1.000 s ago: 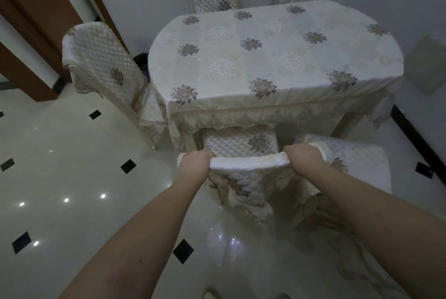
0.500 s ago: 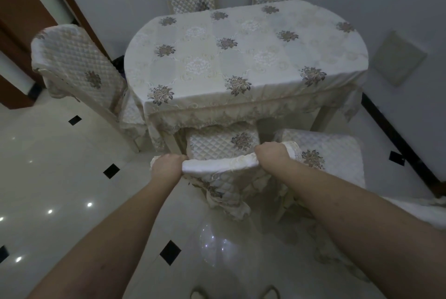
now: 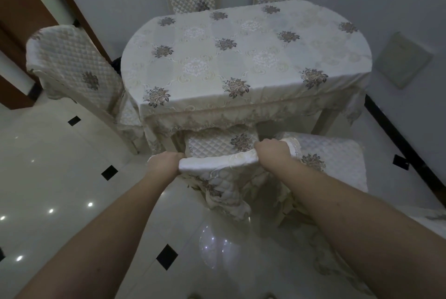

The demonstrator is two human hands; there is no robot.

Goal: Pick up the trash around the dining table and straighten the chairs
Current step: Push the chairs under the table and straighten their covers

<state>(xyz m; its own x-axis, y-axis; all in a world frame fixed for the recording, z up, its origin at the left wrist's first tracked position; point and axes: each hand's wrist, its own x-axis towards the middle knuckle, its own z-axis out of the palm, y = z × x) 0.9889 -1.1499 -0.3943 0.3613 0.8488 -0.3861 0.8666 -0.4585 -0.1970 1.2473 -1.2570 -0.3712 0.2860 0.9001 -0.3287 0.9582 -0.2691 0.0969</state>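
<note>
- Nothing much has shifted since a moment ago: the cream quilted fabric-covered chair remains tucked under the oval floral-clothed dining table.
- Left hand and right hand still curl around its top rail's ends.

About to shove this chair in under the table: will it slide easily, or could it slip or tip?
It will probably slide readily: the floor is glossy tile. The grip may shift, since both the left hand and right hand hold the chair through a loose quilted cover that already bunches. A push at the top of the backrest could tip it slightly if a leg catches.
</note>
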